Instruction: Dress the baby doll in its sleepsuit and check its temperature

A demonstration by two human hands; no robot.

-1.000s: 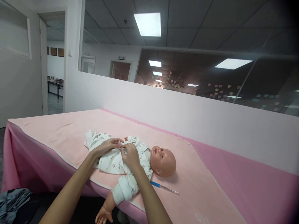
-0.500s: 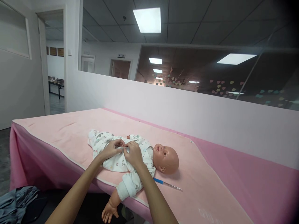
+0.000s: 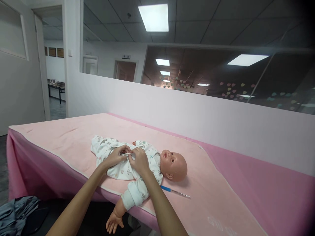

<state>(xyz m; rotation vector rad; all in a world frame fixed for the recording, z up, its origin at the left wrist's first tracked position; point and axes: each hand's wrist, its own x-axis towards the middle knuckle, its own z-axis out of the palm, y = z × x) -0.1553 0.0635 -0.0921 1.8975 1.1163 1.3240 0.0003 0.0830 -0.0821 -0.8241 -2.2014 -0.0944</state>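
A baby doll (image 3: 174,166) in a white printed outfit (image 3: 123,171) lies on its back on the pink padded cover. At the doll's middle, my left hand (image 3: 117,156) pinches the white front edge of the outfit between bent fingers. Close beside it, my right hand (image 3: 139,160) grips the same edge with thumb and fingertips. What the fingertips press together is partly hidden. One doll arm (image 3: 116,214), its sleeve rolled into a thick cuff, hangs past the near edge. A slim tool with a blue handle (image 3: 166,188) and a thin shaft lies by my right forearm.
The pink-covered table (image 3: 61,137) runs along a white half wall (image 3: 172,111) with windows above. Grey cloth (image 3: 17,213) lies at the lower left, beside a dark flat thing. An open doorway (image 3: 54,65) stands at the far left.
The whole view has shifted slightly, so everything sits a little higher and further left. Both hands keep their pinch on the outfit, with only small finger movement.
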